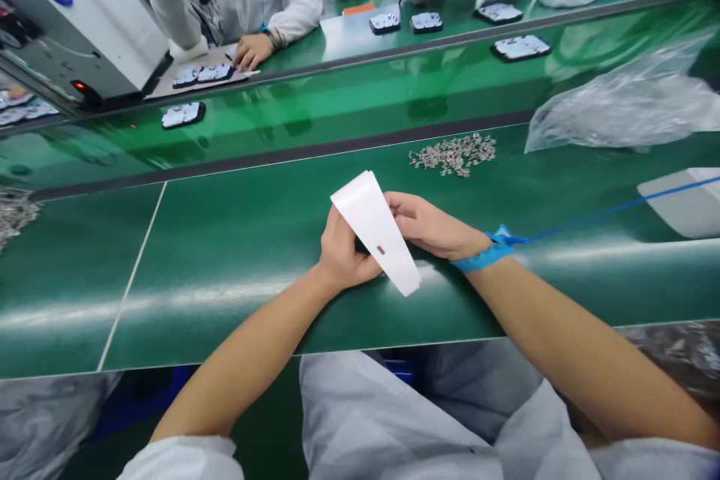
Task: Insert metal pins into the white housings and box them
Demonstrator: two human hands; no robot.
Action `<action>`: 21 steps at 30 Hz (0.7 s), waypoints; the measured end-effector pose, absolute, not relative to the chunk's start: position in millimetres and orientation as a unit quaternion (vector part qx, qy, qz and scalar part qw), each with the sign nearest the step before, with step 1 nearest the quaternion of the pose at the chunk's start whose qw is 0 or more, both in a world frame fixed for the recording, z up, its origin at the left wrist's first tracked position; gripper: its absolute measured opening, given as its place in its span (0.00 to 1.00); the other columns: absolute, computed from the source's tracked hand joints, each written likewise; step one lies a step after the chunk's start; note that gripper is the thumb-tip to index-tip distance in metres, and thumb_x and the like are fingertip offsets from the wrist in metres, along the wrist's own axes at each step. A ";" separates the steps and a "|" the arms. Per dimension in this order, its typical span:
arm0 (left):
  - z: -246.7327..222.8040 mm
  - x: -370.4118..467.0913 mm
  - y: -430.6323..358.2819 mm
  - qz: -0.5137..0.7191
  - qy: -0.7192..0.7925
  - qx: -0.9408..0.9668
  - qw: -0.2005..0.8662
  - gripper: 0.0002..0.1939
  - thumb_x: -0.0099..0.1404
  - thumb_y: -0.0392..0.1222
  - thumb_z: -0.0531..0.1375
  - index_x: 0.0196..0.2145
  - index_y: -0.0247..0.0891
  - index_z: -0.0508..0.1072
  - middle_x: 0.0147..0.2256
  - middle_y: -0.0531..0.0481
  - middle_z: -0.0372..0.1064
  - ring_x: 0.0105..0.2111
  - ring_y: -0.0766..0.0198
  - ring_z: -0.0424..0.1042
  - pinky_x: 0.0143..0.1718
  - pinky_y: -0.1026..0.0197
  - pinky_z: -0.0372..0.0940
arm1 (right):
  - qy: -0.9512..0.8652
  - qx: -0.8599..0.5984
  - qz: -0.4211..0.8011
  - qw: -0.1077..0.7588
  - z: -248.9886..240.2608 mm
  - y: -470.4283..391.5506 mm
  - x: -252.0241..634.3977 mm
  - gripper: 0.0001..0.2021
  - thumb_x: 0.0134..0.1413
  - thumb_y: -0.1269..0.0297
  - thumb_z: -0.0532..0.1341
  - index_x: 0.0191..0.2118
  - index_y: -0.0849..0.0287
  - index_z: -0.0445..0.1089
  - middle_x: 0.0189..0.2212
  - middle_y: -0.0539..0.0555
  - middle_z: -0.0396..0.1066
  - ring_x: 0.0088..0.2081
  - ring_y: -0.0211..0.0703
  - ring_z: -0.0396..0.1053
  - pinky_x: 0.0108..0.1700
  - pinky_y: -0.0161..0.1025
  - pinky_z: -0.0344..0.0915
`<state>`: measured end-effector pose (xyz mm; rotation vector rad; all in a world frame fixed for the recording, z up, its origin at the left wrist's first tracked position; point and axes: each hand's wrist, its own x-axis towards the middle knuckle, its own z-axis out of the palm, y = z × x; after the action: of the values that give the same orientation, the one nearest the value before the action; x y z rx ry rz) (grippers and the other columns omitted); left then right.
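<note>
A white flat piece (376,229) with a small dark slot is held tilted above the green table, between my two hands. My left hand (346,251) grips it from the left, its thumb near the slot and its other fingers partly behind the piece. On the right edge, my right hand (430,225) has its fingers closed at the piece, with the fingertips partly hidden behind it. A blue band (484,251) with a blue cord circles my right wrist. Beyond my hands lies a pile of small metal parts (455,154).
Clear plastic bags (624,105) and a pale tray (683,202) lie at the right. Dark-edged units (521,47) sit on the green strip (349,109) beyond the dark rail. Across it, two people in white coats work beside a white machine (84,15).
</note>
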<state>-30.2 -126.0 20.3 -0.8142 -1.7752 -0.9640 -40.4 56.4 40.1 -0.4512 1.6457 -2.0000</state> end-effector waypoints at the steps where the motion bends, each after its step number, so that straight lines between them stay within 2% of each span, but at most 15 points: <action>1: 19.1 -31.1 -126.3 -0.385 -0.729 -0.331 0.460 0.16 0.70 0.53 0.61 0.46 0.38 0.69 0.37 0.44 0.72 0.38 0.57 0.74 0.34 0.55 0.72 | 0.592 -0.166 -0.742 0.265 36.9 57.7 -42.5 0.28 0.46 0.43 0.76 0.43 0.58 0.70 0.38 0.53 0.75 0.39 0.44 0.73 0.42 0.40 0.71; 4: 16.8 -32.2 -125.4 -0.379 -0.730 -0.362 0.440 0.17 0.70 0.54 0.62 0.47 0.39 0.68 0.36 0.45 0.71 0.37 0.57 0.75 0.35 0.54 0.73 | 0.579 -0.168 -0.744 0.287 34.5 62.9 -42.9 0.27 0.46 0.50 0.78 0.47 0.58 0.72 0.44 0.55 0.78 0.42 0.46 0.76 0.47 0.42 0.72; 8: 18.7 -30.4 -122.7 -0.404 -0.717 -0.374 0.428 0.17 0.71 0.54 0.61 0.49 0.39 0.67 0.38 0.45 0.72 0.39 0.56 0.75 0.38 0.54 0.74 | 0.593 -0.175 -0.725 0.304 39.9 66.4 -40.2 0.30 0.45 0.52 0.79 0.53 0.59 0.75 0.44 0.56 0.79 0.41 0.47 0.77 0.45 0.42 0.74; 10: 19.7 -29.4 -122.0 -0.399 -0.730 -0.362 0.421 0.18 0.72 0.56 0.59 0.50 0.40 0.67 0.38 0.44 0.72 0.39 0.56 0.76 0.38 0.54 0.75 | 0.592 -0.169 -0.724 0.310 41.3 66.3 -40.1 0.30 0.44 0.53 0.79 0.53 0.59 0.76 0.43 0.55 0.80 0.40 0.48 0.77 0.44 0.43 0.75; 13: 20.2 -29.2 -122.0 -0.406 -0.729 -0.365 0.412 0.19 0.70 0.55 0.62 0.51 0.41 0.66 0.40 0.44 0.72 0.41 0.54 0.76 0.40 0.52 0.76 | 0.575 -0.144 -0.742 0.314 41.2 64.8 -40.5 0.27 0.45 0.52 0.78 0.50 0.59 0.78 0.44 0.57 0.80 0.42 0.51 0.78 0.43 0.44 0.76; 17: 20.1 -27.1 -122.3 -0.417 -0.707 -0.395 0.414 0.14 0.70 0.46 0.62 0.49 0.38 0.68 0.42 0.42 0.71 0.44 0.54 0.76 0.42 0.55 0.76 | 0.562 -0.096 -0.783 0.248 42.3 61.9 -39.8 0.25 0.43 0.52 0.78 0.46 0.56 0.78 0.44 0.56 0.80 0.47 0.55 0.78 0.45 0.47 0.76; 21: 15.5 -18.5 -122.8 -0.428 -0.743 -0.411 0.308 0.13 0.71 0.48 0.61 0.49 0.41 0.70 0.48 0.41 0.71 0.48 0.54 0.76 0.43 0.53 0.77 | 0.586 -0.085 -0.786 0.176 47.1 59.8 -37.6 0.27 0.40 0.54 0.79 0.48 0.50 0.76 0.45 0.53 0.79 0.46 0.53 0.77 0.43 0.45 0.76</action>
<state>-18.5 -122.8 15.5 -1.0879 -1.9656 -1.1311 -37.6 59.8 47.1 -0.2412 1.6611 -2.2263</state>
